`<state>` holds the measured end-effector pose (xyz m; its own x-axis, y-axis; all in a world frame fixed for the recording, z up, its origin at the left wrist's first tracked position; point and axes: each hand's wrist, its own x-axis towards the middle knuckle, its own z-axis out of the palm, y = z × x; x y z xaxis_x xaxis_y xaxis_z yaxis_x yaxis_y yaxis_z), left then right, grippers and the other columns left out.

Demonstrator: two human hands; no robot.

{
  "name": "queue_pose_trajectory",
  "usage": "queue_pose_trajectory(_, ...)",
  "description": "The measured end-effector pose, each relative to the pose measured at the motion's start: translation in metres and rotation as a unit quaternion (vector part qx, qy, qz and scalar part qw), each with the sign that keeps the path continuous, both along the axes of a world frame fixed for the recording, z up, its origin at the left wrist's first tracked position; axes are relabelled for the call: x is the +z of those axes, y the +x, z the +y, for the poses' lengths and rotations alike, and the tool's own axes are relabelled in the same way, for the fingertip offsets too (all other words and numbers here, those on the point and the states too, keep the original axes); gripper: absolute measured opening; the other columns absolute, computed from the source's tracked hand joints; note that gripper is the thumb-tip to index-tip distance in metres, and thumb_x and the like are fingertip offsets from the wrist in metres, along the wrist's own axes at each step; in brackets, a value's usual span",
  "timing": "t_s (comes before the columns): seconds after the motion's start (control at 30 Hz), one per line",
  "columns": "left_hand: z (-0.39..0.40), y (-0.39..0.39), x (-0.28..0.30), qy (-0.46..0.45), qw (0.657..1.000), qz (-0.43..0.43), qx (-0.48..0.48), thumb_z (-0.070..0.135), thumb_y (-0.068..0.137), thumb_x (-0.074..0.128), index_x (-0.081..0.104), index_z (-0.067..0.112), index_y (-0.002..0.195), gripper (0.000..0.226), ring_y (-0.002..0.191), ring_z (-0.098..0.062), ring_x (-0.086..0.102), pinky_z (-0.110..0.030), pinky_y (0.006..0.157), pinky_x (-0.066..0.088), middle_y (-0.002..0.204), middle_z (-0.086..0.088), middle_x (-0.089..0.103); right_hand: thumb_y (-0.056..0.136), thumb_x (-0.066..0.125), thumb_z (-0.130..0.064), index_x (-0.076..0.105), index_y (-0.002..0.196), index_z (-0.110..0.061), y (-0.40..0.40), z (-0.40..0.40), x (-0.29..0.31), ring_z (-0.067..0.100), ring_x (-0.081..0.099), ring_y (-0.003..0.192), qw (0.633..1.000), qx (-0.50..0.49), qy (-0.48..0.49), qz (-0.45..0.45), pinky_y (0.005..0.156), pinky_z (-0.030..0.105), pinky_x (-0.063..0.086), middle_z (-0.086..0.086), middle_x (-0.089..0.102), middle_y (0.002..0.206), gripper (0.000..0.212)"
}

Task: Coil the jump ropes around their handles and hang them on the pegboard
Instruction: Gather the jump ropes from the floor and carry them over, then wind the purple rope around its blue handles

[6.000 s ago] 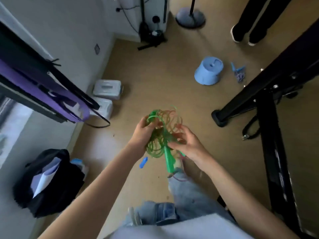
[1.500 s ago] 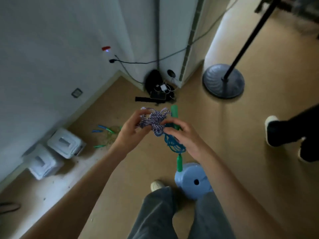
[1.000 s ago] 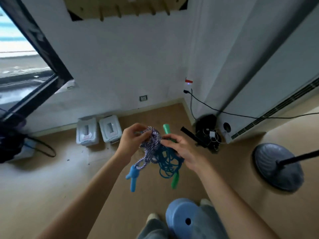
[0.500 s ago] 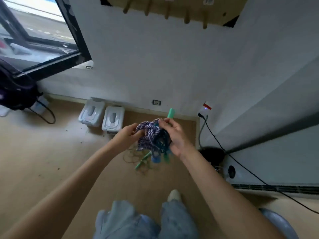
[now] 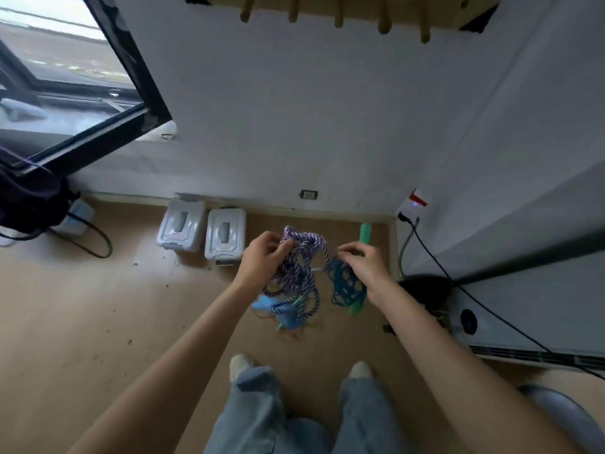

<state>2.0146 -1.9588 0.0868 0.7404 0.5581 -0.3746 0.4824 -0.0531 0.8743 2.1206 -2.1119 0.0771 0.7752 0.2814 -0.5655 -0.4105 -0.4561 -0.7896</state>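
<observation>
My left hand (image 5: 262, 260) grips a coiled purple-and-white braided jump rope (image 5: 301, 267), whose light blue handles (image 5: 278, 309) dangle below. My right hand (image 5: 363, 263) grips a teal jump rope (image 5: 343, 286) coiled around its green handles (image 5: 365, 232); one handle sticks up above my fingers and another hangs below. A strand of the braided rope still reaches across to the teal bundle. The wooden pegboard (image 5: 360, 8) with a row of pegs hangs on the white wall at the top edge of the view. On the floor under the ropes lies another rope, mostly hidden.
Two white plastic boxes (image 5: 203, 232) stand against the wall on the wooden floor. A black-framed window (image 5: 98, 103) is at the left, with a dark bag (image 5: 29, 201) beneath it. Black cables and a dark object (image 5: 422, 290) lie at the right by a white unit.
My hands have drawn apart, so the braided rope and the teal rope now hang as two bundles instead of one clump. The view has tilted slightly, showing the pegboard closer overhead.
</observation>
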Motion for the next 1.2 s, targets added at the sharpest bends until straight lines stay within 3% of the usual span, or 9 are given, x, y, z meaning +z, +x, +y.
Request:
queue_pose_trajectory(0.17, 0.026, 0.022, -0.078, -0.031, 0.998, 0.016, -0.054, 0.016, 0.084, 0.063, 0.052, 0.013, 0.098, 0.019, 0.085, -0.022, 0.058, -0.04, 0.08, 0.05, 0.099, -0.012, 0.062, 0.087, 0.063, -0.024, 0.065, 0.105, -0.021, 0.02, 0.003, -0.082, 0.011, 0.053, 0.096, 0.993, 0.033, 0.024, 0.113, 0.084, 0.029, 0.042, -0.004, 0.059, 0.108, 0.018)
queue_pose_trajectory(0.43, 0.051, 0.041, -0.305, 0.071, 0.989, 0.091, -0.098, 0.027, 0.083, 0.065, 0.051, 0.019, 0.088, 0.017, 0.065, -0.016, 0.055, -0.032, 0.065, 0.049, 0.08, -0.003, 0.061, 0.093, 0.05, -0.007, 0.062, 0.108, -0.013, 0.055, 0.013, -0.312, 0.014, 0.053, 0.063, 0.985, 0.097, -0.068, 0.126, 0.052, 0.022, 0.039, 0.006, 0.058, 0.1, 0.02)
queue_pose_trajectory(0.63, 0.043, 0.051, -0.46, -0.023, 0.987, 0.122, -0.104, 0.015, 0.085, 0.063, 0.054, 0.011, 0.089, 0.01, 0.062, -0.022, 0.063, -0.032, 0.063, 0.054, 0.085, -0.018, 0.065, 0.091, 0.056, -0.016, 0.06, 0.11, -0.019, 0.063, 0.037, -0.461, 0.019, 0.05, 0.112, 0.981, 0.133, -0.031, 0.137, 0.087, 0.031, 0.042, 0.0, 0.055, 0.121, 0.019)
queue_pose_trajectory(0.73, 0.031, 0.058, -0.521, -0.128, 0.987, 0.098, 0.021, 0.013, 0.09, 0.056, 0.05, 0.015, 0.08, 0.012, 0.047, -0.007, 0.057, -0.019, 0.046, 0.049, 0.072, -0.009, 0.058, 0.087, 0.061, -0.027, 0.052, 0.115, -0.029, 0.065, 0.045, -0.516, 0.012, 0.059, 0.098, 0.954, 0.186, 0.062, 0.225, 0.082, 0.026, 0.047, -0.007, 0.061, 0.11, 0.029)
queue_pose_trajectory(0.83, 0.038, 0.066, -0.567, -0.162, 0.975, 0.103, 0.113, 0.014, 0.095, 0.046, 0.048, 0.013, 0.079, 0.017, 0.037, -0.002, 0.054, -0.017, 0.039, 0.048, 0.068, -0.004, 0.051, 0.084, 0.065, -0.011, 0.046, 0.117, -0.02, 0.072, 0.055, -0.558, 0.006, 0.059, 0.067, 0.941, 0.304, 0.011, 0.151, 0.051, 0.014, 0.044, -0.002, 0.063, 0.096, 0.039)
queue_pose_trajectory(0.93, 0.054, 0.072, -0.601, -0.129, 0.98, 0.12, 0.095, 0.02, 0.096, 0.044, 0.05, 0.009, 0.094, 0.013, 0.048, -0.011, 0.053, -0.016, 0.04, 0.046, 0.071, -0.004, 0.048, 0.089, 0.057, -0.006, 0.056, 0.084, -0.012, 0.083, 0.076, -0.579, 0.008, 0.044, 0.047, 0.935, 0.349, -0.038, 0.049, 0.045, 0.02, 0.032, -0.002, 0.053, 0.058, 0.008)
queue_pose_trajectory(1.03, 0.057, 0.069, -0.615, -0.183, 0.977, 0.106, 0.022, 0.025, 0.088, 0.059, 0.049, 0.007, 0.101, 0.024, 0.065, -0.019, 0.055, -0.027, 0.06, 0.047, 0.075, -0.008, 0.056, 0.09, 0.056, -0.01, 0.054, 0.069, -0.013, 0.093, 0.093, -0.576, 0.012, 0.042, 0.053, 0.943, 0.331, -0.022, 0.041, 0.051, 0.021, 0.032, 0.003, 0.048, 0.063, 0.021)
queue_pose_trajectory(1.13, 0.052, 0.055, -0.609, -0.174, 0.982, 0.063, -0.031, 0.01, 0.079, 0.069, 0.049, 0.006, 0.105, 0.033, 0.061, -0.013, 0.063, -0.023, 0.059, 0.053, 0.075, -0.008, 0.066, 0.091, 0.057, -0.017, 0.059, 0.091, -0.013, 0.09, 0.095, -0.562, 0.019, 0.057, 0.079, 0.92, 0.386, -0.049, 0.047, 0.074, 0.029, 0.048, 0.01, 0.06, 0.092, 0.005)
queue_pose_trajectory(1.2, 0.049, 0.037, -0.592, -0.146, 0.988, 0.02, -0.044, 0.005, 0.079, 0.068, 0.051, 0.005, 0.107, 0.033, 0.057, -0.009, 0.064, -0.019, 0.055, 0.053, 0.07, -0.005, 0.069, 0.089, 0.06, -0.02, 0.055, 0.109, -0.011, 0.077, 0.086, -0.547, 0.02, 0.056, 0.094, 0.914, 0.399, -0.059, 0.035, 0.091, 0.036, 0.047, 0.012, 0.059, 0.109, 0.022)
